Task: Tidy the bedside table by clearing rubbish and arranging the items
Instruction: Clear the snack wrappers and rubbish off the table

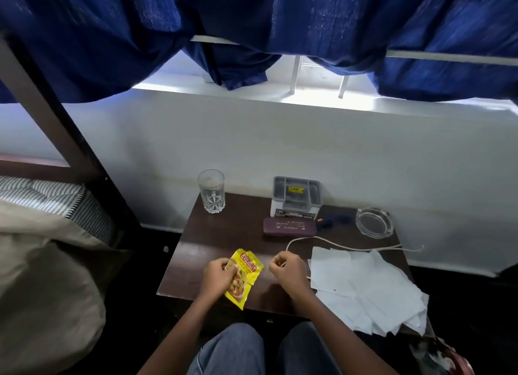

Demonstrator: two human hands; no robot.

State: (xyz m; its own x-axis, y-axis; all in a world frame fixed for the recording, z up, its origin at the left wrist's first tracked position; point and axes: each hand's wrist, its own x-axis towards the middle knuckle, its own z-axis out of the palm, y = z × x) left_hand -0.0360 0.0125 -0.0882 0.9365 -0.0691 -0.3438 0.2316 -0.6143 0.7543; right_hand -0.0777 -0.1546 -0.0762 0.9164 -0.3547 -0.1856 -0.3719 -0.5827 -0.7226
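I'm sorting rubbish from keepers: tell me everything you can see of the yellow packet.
The yellow packet is a flat sachet of glossy, crinkled film, with a red brand band near its far end and a food dish pictured below. Its far edge looks ragged, possibly torn open. The left hand pinches its left side, holding it tilted over the near edge of the bedside table; whether it rests on the wood is unclear. The right hand, pinching a white cord, does not touch it.

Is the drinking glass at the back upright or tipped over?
Upright: the glass stands on its thick base at the back left corner of the table, open rim up. It looks empty.
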